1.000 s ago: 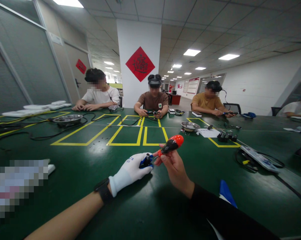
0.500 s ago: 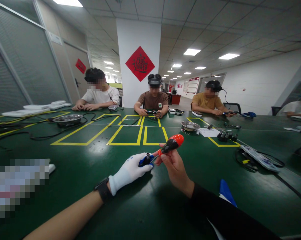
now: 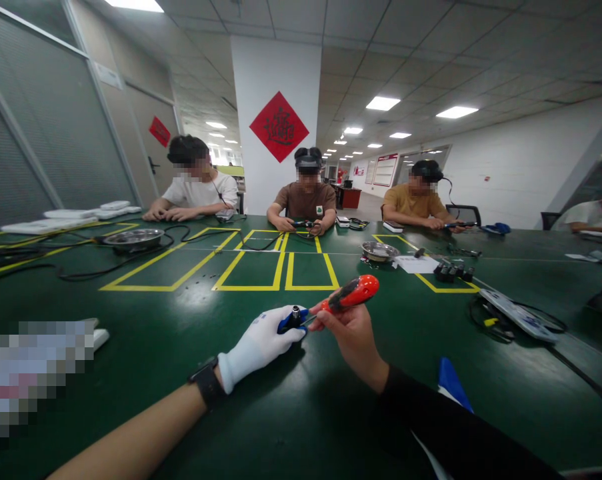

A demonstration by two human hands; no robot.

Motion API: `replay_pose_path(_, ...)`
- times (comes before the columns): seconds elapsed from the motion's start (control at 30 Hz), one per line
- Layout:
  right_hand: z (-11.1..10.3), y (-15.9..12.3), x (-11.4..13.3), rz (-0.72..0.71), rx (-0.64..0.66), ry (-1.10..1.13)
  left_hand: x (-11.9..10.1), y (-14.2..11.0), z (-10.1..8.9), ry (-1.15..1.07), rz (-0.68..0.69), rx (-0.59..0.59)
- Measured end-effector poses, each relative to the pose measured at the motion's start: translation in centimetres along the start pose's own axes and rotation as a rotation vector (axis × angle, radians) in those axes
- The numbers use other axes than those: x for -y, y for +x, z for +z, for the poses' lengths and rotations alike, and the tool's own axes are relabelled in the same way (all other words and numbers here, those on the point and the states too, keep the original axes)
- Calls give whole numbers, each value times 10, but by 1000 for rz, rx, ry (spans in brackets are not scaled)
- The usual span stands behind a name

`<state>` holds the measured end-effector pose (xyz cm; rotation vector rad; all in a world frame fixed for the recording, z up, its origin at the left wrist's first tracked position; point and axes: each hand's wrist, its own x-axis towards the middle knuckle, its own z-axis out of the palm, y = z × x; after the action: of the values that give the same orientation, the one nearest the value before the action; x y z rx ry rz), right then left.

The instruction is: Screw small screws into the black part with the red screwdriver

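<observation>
A white glove with blue fingertips covers my left hand, which is closed around a small black part with a shiny metal tip pointing up. Most of that part is hidden by the glove, so its kind cannot be told. In my bare right hand is a screwdriver with a red and black handle, gripped near the neck of the handle. Its thin shaft points left to the black part at the gloved fingers; whether the tip touches is hidden.
On the green table a blue and white glove lies by my right sleeve. A power strip with cables is to the right, near several black parts. Metal bowls stand farther off. Several people sit across the table.
The screwdriver's handle has swung a little to the right and lies flatter, with my right fingers shifting along. My left hand stays nearly still around the black part.
</observation>
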<state>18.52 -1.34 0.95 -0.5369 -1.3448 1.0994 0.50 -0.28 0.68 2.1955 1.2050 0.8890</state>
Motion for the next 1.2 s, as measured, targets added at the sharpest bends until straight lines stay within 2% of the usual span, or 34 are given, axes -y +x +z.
replay_pose_path(0.1,1,-1,1,-42,16,63,1,0,1,-6,-1,-2)
replay_pose_path(0.2,1,-1,2,-48,44,35,3,0,1,-4,4,-3)
replay_pose_path(0.43,0,2,0,-11,-66,8,0,0,0,9,8,-4)
replay_pose_path(0.77,-3,5,-3,28,-124,47,5,0,3,32,-30,-10)
replay_pose_path(1.0,-3,5,2,41,-54,76,4,0,3,36,-16,-17)
replay_pose_path(1.2,-2,7,-1,35,-89,17,2,0,3,25,-33,-6)
